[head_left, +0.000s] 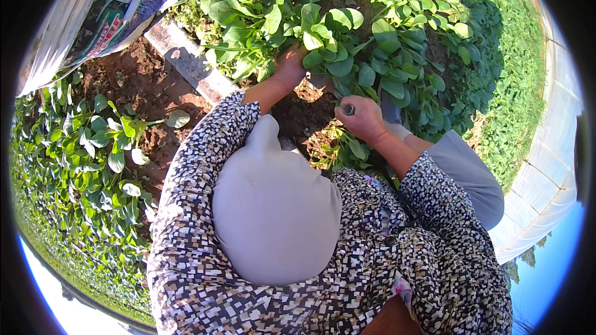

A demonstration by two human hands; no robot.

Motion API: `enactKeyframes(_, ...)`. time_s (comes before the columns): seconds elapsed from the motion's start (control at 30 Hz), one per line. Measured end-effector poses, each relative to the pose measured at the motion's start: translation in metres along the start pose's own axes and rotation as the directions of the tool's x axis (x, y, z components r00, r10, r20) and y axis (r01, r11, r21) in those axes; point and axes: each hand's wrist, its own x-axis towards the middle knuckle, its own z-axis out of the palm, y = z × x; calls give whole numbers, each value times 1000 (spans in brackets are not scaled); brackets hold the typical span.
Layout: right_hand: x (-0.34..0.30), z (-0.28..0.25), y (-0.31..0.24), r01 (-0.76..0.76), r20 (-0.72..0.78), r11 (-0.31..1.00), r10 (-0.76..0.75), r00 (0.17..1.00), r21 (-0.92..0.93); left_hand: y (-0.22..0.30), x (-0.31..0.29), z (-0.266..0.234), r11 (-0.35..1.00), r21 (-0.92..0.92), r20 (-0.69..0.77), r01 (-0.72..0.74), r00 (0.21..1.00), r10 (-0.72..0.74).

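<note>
My left hand [290, 67] reaches into the bed and closes round the base of a leafy green plant [323, 31]; leaves cover most of its fingers. Closer to me and to the right, my right hand [361, 119] is a fist around a short tool handle [349, 109]. The handle's dark round end pokes out beside the thumb. What is at the tool's other end I cannot make out. Between the two hands lies a patch of dark, bare soil [298, 115]. A low clump of small greens [347, 146] grows just below my right hand.
Dense greens [422, 0] stretch ahead and to the right. At the left are brown soil [133, 77], more leafy plants [99, 130], a pale flat board [192, 62] and a printed bag [124, 18]. My grey-clad knees [273, 211] are bent close by. White plastic sheeting [546, 174] borders the right.
</note>
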Motion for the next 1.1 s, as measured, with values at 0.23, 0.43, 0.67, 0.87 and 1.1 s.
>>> enactKeyframes(0.23, 26, 18, 0, 202, -60, 974, -209, 976, -102, -4, -16, -13, 998, -56, -58, -25, 998, 21)
enactKeyframes(0.43, 5, 9, -2, 260, 17, 940, -263, 965, -222, -14, -54, -20, 908, -250, -35, 336, 934, -356)
enactKeyframes(0.67, 18, 16, -10, 268, -48, 951, -278, 959, -156, -51, -37, -3, 942, -89, -260, 325, 905, -337)
enactKeyframes(0.87, 22, 8, -29, 252, 20, 944, -254, 967, -213, -57, 15, -15, 322, -155, 30, 934, 330, -943)
enactKeyframes(1.1, 37, 10, -35, 351, 94, 888, -339, 936, -298, -15, 14, -39, 460, -219, 191, 861, 500, -845)
